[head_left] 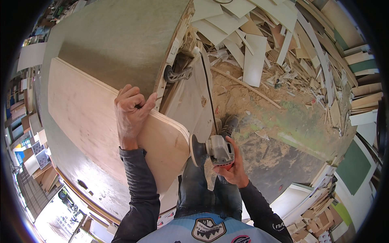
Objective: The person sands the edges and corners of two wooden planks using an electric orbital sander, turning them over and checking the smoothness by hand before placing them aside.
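A pale plywood board (89, 109) with a rounded corner lies slantwise across the workbench (117, 44). My left hand (133, 111) is closed over its upper edge, fingers curled and thumb stretched along the rim. In my right hand (238, 167) is a grey and red angle grinder (221, 149), gripped by its body. Its round sanding disc (197, 150) is at the board's rounded end, touching or very close to the edge. The disc's working face is turned toward the wood and hidden from me.
A dark cord (207, 81) runs down beside the bench. A grey clamp-like lever (179, 75) juts from the bench's side. Offcuts (254, 60) lie heaped on the dusty floor at the far right. More wood scraps (318, 220) are piled at the near right.
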A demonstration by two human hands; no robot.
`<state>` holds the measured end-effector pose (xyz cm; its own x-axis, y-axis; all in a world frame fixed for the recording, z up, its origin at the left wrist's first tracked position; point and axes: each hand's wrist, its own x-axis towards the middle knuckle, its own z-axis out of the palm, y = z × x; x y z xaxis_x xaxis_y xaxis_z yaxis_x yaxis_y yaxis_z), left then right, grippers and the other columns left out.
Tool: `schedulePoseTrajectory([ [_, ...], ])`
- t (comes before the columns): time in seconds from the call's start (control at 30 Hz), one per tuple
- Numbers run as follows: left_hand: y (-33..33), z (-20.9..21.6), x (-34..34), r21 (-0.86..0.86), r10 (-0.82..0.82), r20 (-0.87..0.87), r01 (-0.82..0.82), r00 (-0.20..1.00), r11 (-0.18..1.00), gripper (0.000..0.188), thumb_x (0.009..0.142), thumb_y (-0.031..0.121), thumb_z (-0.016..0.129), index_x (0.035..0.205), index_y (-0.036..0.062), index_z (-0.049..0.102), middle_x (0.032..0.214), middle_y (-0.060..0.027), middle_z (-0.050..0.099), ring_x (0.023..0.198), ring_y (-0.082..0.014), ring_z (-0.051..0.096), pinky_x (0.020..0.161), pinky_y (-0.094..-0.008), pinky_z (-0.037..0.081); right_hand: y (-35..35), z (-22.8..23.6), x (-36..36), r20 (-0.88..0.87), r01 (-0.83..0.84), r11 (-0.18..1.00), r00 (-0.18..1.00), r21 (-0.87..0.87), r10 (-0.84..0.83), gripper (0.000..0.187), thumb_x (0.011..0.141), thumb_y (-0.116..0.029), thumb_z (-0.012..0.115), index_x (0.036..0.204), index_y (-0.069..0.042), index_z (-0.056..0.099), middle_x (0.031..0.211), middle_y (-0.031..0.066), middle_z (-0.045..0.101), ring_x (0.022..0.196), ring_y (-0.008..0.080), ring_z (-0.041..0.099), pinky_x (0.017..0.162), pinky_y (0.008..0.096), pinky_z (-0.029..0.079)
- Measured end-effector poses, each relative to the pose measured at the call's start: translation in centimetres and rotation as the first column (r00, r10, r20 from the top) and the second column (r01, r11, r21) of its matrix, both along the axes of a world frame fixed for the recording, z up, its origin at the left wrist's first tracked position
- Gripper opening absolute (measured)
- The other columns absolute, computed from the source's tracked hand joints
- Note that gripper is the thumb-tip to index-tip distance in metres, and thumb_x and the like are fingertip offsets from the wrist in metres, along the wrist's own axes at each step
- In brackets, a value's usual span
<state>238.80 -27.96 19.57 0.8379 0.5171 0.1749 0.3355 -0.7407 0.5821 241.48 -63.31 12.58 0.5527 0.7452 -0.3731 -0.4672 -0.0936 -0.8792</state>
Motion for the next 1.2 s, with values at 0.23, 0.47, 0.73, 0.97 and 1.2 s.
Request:
schedulePoseTrajectory([
  [0.23,-0.1,0.2,0.1,-0.001,0.01,0.0,-0.01,1.0,1.0,0.04,0.074,0.008,0.084,0.052,0.0021,0.051,0.056,-0.0043,0.04,0.061,-0.021,0.039,0.06,-0.0369,0.033,0.8,-1.1,0.6,-0.054,0.02,1.0,0.998,-0.004,-0.02,0.101,0.08,-0.013,0.084,0.158,-0.002,0.021,0.116,0.013,0.07,0.096,0.0201,0.071,0.089,0.0329,0.053],
  [0.47,0.1,-0.1,0.1,-0.006,0.015,-0.005,-0.015,1.0,1.0,0.044,0.073,0.009,0.085,0.051,0.0027,0.047,0.056,-0.004,0.039,0.061,-0.0211,0.037,0.06,-0.0369,0.031,1.0,-2.1,1.9,-0.067,-0.004,1.0,0.998,-0.007,0.004,0.101,0.079,-0.016,0.085,0.158,-0.002,0.024,0.121,0.0135,0.069,0.101,0.0202,0.07,0.091,0.0327,0.052],
  [0.73,0.0,-0.1,0.0,-0.001,0.019,-0.004,-0.019,1.0,1.0,0.046,0.073,0.008,0.085,0.051,0.0028,0.045,0.056,-0.0037,0.038,0.061,-0.0211,0.037,0.06,-0.0369,0.031,0.4,-0.4,1.7,0.081,-0.046,0.999,0.996,-0.005,0.047,0.103,0.078,-0.015,0.086,0.158,-0.003,0.022,0.121,0.0141,0.068,0.103,0.0209,0.07,0.093,0.0334,0.052],
  [0.97,0.0,-0.2,0.0,-0.013,0.027,0.001,-0.027,1.0,1.0,0.046,0.073,0.008,0.085,0.051,0.0029,0.045,0.056,-0.0035,0.038,0.061,-0.0209,0.037,0.06,-0.0367,0.031,1.5,-2.7,2.7,-0.085,-0.028,1.0,0.996,-0.002,0.028,0.1,0.079,-0.012,0.083,0.158,-0.002,0.022,0.12,0.0135,0.069,0.104,0.0204,0.069,0.092,0.0333,0.052],
  [1.2,-0.1,0.0,0.1,-0.028,0.012,0.021,-0.012,1.0,1.0,0.045,0.074,0.0,0.082,0.053,-0.0015,0.042,0.056,-0.0042,0.034,0.061,-0.0188,0.031,0.056,-0.0368,0.026,0.4,-0.6,3.4,0.12,-0.117,0.992,0.985,-0.055,0.123,0.104,0.077,-0.015,0.085,0.158,-0.002,0.022,0.123,0.0163,0.068,0.113,0.0245,0.067,0.098,0.0352,0.049],
])
